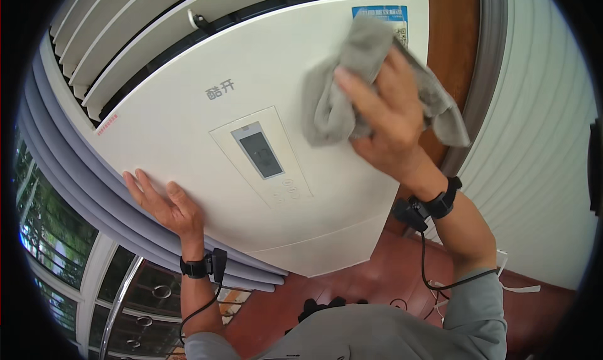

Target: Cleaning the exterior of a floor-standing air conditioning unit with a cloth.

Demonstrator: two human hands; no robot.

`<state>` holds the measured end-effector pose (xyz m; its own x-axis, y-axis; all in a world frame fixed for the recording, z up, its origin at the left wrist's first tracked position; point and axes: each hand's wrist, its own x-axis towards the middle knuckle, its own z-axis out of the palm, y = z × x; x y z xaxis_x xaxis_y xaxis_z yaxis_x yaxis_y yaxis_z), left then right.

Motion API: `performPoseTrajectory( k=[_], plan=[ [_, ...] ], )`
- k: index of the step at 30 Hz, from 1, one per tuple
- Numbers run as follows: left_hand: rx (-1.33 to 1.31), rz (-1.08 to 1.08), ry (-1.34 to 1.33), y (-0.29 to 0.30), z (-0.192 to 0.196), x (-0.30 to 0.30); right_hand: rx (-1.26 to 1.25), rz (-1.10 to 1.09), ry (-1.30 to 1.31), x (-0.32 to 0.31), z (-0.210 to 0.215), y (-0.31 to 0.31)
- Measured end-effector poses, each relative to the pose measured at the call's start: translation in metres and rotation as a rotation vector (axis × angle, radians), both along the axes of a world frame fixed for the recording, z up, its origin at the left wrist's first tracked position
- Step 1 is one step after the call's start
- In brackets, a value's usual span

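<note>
A tall white floor-standing air conditioner (251,222) fills the middle of the view, with a small dark display (262,155) on its front panel. My right hand (389,115) grips a crumpled grey cloth (326,102) and presses it to the upper right of the panel. The cloth is slightly blurred and hangs past the unit's right edge; part of it overlaps a blue-and-white label (380,12). My left hand (164,204) rests against the panel's left edge with its fingers apart, holding nothing.
Open louvres (119,40) span the unit's top. Blue-grey curtains (81,153) and a window with railings (56,234) lie left. A pale pleated curtain (540,140) hangs right, beside a brown wooden strip (453,52). Loose cables (433,291) lie on the red floor (389,266).
</note>
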<state>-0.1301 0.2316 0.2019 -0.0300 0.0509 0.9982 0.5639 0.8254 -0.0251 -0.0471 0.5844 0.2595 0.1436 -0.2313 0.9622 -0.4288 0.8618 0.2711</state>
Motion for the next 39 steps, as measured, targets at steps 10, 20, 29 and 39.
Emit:
performPoseTrajectory(
  k=[10, 20, 29, 39],
  plan=[
    [0.033, -0.048, 0.019, 0.002, -0.003, -0.001, 0.113, 0.099, -0.421, 0.03, -0.16, -0.002],
    [0.029, -0.051, 0.006, 0.006, -0.006, -0.003, -0.021, 0.081, -0.571, 0.043, -0.219, 0.003],
    [0.016, -0.026, 0.001, 0.0, -0.002, 0.0, -0.249, -0.073, -0.225, 0.039, -0.115, 0.041],
    [0.05, -0.054, 0.001, 0.004, -0.009, -0.003, -0.794, 0.311, -0.251, 0.016, -0.073, 0.054]
  ],
)
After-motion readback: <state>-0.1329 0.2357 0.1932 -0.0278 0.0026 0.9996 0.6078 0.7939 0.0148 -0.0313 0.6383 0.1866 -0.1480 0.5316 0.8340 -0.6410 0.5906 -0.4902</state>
